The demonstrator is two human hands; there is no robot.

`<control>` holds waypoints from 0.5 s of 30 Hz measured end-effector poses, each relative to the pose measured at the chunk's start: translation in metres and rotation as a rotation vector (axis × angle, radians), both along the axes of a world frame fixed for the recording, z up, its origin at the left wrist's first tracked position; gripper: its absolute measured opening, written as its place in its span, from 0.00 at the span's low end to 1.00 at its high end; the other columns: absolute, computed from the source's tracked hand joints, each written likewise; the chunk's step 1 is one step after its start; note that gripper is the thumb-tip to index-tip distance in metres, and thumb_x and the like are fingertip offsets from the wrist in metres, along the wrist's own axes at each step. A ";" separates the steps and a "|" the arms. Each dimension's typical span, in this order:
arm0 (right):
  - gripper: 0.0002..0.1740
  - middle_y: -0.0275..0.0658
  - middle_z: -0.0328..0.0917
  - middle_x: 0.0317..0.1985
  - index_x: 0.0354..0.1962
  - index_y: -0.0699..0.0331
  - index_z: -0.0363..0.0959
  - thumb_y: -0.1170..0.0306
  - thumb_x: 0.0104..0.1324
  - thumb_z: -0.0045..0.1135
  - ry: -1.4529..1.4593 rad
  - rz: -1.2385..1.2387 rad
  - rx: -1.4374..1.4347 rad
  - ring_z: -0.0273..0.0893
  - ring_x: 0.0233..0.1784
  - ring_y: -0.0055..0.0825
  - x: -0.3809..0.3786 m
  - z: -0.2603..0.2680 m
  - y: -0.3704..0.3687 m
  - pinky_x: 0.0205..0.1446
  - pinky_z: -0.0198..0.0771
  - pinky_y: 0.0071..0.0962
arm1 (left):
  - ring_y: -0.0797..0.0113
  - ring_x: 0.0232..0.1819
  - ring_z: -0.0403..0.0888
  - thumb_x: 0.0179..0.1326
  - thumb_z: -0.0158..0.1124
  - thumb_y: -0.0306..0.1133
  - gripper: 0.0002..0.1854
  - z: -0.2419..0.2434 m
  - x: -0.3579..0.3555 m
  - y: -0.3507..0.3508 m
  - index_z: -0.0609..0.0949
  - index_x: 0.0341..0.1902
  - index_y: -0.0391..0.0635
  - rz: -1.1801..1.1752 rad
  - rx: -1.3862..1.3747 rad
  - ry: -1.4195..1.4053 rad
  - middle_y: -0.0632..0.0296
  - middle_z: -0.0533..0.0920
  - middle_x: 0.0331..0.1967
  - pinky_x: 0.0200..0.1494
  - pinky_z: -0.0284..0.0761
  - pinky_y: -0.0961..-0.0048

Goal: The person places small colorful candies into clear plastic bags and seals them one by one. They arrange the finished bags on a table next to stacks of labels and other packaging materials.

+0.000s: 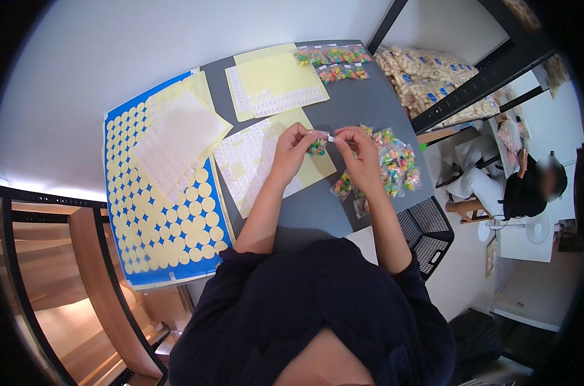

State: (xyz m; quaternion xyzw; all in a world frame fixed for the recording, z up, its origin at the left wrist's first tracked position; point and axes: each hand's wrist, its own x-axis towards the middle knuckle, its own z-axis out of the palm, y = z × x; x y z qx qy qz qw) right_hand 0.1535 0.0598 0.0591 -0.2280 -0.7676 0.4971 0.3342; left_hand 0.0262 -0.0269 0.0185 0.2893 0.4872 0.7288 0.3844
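My left hand (291, 150) pinches the upper edge of a small clear plastic bag (317, 147) of multicoloured pieces. Thumb and forefinger of my right hand (360, 157) hold a small white label (331, 139) at the bag's top right corner. How far the label is stuck to the bag cannot be made out. Under and left of the bag lies a yellow-backed label sheet (246, 161), with several labels gone from its right part. Beside and partly behind my right hand is a loose pile of similar filled bags (393, 161).
Filled bags with white labels (342, 73) lie in rows at the table's (215, 91) far right. More label sheets (181, 140) overlap a blue sheet with round yellow stickers (195, 193). A black mesh basket (424, 234) stands right; a seated person (528, 188) is beyond.
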 end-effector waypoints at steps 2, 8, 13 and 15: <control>0.05 0.40 0.72 0.37 0.30 0.71 0.71 0.76 0.59 0.52 -0.008 0.021 -0.054 0.73 0.38 0.24 -0.001 -0.001 0.001 0.42 0.69 0.22 | 0.81 0.31 0.72 0.60 0.54 0.32 0.10 0.000 0.001 0.001 0.67 0.25 0.47 -0.001 0.000 0.001 0.61 0.81 0.34 0.31 0.63 0.83; 0.05 0.38 0.73 0.32 0.29 0.71 0.71 0.76 0.57 0.53 -0.034 0.014 -0.059 0.73 0.33 0.23 -0.008 -0.001 0.004 0.38 0.69 0.21 | 0.83 0.29 0.71 0.59 0.56 0.27 0.08 0.000 0.002 0.000 0.69 0.25 0.43 0.004 -0.019 -0.020 0.64 0.79 0.28 0.32 0.66 0.85; 0.05 0.38 0.72 0.31 0.29 0.71 0.71 0.76 0.57 0.54 -0.079 0.026 0.039 0.72 0.31 0.21 -0.008 0.002 0.004 0.36 0.67 0.20 | 0.83 0.29 0.71 0.59 0.56 0.26 0.09 0.001 0.005 0.000 0.69 0.25 0.43 0.009 -0.002 -0.036 0.64 0.79 0.28 0.32 0.66 0.85; 0.05 0.39 0.72 0.30 0.27 0.71 0.71 0.76 0.55 0.55 -0.065 0.012 0.079 0.73 0.29 0.24 -0.010 0.003 0.004 0.34 0.67 0.22 | 0.83 0.29 0.71 0.59 0.57 0.26 0.09 0.001 0.004 0.000 0.69 0.25 0.43 -0.005 0.005 -0.034 0.64 0.79 0.28 0.32 0.66 0.85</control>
